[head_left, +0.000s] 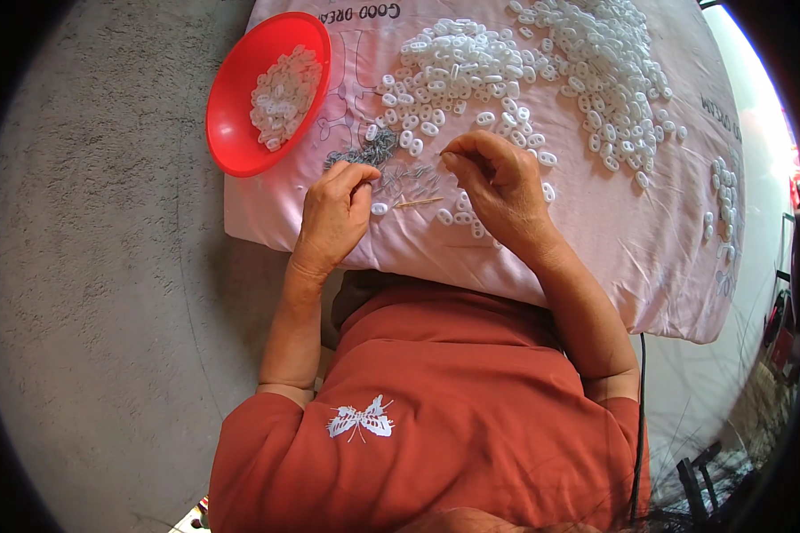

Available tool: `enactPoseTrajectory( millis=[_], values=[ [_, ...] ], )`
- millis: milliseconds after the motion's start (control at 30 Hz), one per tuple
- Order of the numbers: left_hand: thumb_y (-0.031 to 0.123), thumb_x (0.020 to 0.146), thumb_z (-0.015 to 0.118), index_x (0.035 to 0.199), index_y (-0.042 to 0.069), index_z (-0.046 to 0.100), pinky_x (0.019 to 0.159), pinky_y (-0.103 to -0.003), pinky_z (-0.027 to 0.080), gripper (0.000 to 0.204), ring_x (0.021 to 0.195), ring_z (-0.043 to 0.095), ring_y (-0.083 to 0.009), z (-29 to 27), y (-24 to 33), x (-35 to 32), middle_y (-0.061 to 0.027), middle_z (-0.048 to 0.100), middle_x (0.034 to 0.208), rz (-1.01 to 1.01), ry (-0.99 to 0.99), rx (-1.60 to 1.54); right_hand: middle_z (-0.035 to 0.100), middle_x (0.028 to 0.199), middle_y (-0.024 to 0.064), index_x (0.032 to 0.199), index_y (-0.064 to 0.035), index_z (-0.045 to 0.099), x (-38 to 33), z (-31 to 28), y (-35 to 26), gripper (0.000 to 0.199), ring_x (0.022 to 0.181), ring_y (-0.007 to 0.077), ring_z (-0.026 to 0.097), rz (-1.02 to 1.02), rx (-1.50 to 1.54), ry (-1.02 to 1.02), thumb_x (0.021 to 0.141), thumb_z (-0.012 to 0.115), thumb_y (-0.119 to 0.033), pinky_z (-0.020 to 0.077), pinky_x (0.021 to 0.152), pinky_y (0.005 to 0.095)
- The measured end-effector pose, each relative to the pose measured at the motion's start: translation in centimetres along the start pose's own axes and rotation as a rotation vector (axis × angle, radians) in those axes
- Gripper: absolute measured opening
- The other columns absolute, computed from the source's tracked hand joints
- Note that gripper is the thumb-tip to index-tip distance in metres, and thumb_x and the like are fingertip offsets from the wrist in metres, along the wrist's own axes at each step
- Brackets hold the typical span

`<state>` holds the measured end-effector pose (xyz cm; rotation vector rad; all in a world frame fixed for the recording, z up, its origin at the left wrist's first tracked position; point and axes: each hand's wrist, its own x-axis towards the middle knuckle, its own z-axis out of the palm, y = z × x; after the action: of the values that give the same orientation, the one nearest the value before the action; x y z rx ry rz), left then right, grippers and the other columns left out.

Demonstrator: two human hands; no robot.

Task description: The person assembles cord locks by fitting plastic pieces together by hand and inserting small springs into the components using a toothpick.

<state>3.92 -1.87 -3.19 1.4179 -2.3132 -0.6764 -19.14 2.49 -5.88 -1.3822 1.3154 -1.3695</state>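
My left hand is closed in a pinch over the near left part of the cloth-covered table, next to a heap of small grey metal pieces. What its fingertips hold, if anything, is too small to name. To the right, my right hand also pinches thumb against fingers, and I cannot make out anything between them. Small clear pieces lie scattered between the hands. Just below them rest a thin wooden stick and one white oval piece. Several white two-holed ovals lie beneath my right wrist.
A red bowl with translucent whitish pieces sits tilted at the table's left edge. Beyond my hands are a pile of white ovals and a larger one. A short row lies far right on the pink cloth.
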Motion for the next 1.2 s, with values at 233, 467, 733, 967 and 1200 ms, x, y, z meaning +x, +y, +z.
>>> enactPoseTrajectory(
  millis=[233,467,733,967,1200],
  values=[
    [-0.001,0.087,0.059,0.099,0.001,0.068,0.077,-0.041,0.053,0.015,0.086,0.067,-0.035,0.45,-0.01,0.24,-0.0164,0.067,0.092,0.006,0.019,-0.025,0.068,0.081,0.0033,0.098,0.0025,0.066,0.0,-0.03,0.03,0.007,0.071,0.0063,0.06,-0.013,-0.018,-0.005,0.094,0.068,-0.003,0.0485,0.063,0.0234],
    [-0.002,0.083,0.066,0.098,0.002,0.067,0.073,-0.038,0.054,0.015,0.081,0.068,-0.0286,0.53,0.12,0.4,-0.0134,0.066,0.09,0.0,-0.005,-0.028,0.067,0.08,0.0028,0.098,0.0026,0.066,0.0,0.02,-0.15,0.007,0.07,0.0062,0.059,0.002,0.007,-0.004,0.094,0.069,-0.003,0.0478,0.062,0.0235],
    [-0.002,0.08,0.067,0.095,0.002,0.067,0.071,-0.038,0.053,0.015,0.08,0.068,-0.0276,0.72,0.25,0.44,-0.0125,0.064,0.088,0.001,-0.014,-0.019,0.066,0.079,0.0031,0.096,0.0027,0.066,0.0,0.07,-0.19,0.007,0.069,0.0062,0.059,-0.026,0.0,0.006,0.093,0.069,-0.003,0.0473,0.062,0.0237],
    [-0.002,0.08,0.067,0.093,0.002,0.067,0.071,-0.038,0.053,0.014,0.079,0.068,-0.0282,0.83,0.44,0.56,-0.0123,0.064,0.087,0.024,-0.011,-0.018,0.067,0.079,0.0037,0.096,0.0026,0.066,-0.02,0.09,-0.24,0.007,0.069,0.0065,0.059,-0.018,-0.021,0.006,0.093,0.069,-0.003,0.0476,0.061,0.0242],
    [-0.002,0.081,0.067,0.095,0.002,0.068,0.072,-0.038,0.054,0.015,0.081,0.068,-0.0289,0.9,0.6,0.73,-0.0129,0.066,0.088,0.007,0.006,-0.029,0.067,0.079,0.0038,0.096,0.0025,0.066,-0.02,0.09,-0.14,0.007,0.069,0.0067,0.059,-0.02,-0.014,0.002,0.093,0.069,-0.003,0.0475,0.061,0.0246]
  ],
)
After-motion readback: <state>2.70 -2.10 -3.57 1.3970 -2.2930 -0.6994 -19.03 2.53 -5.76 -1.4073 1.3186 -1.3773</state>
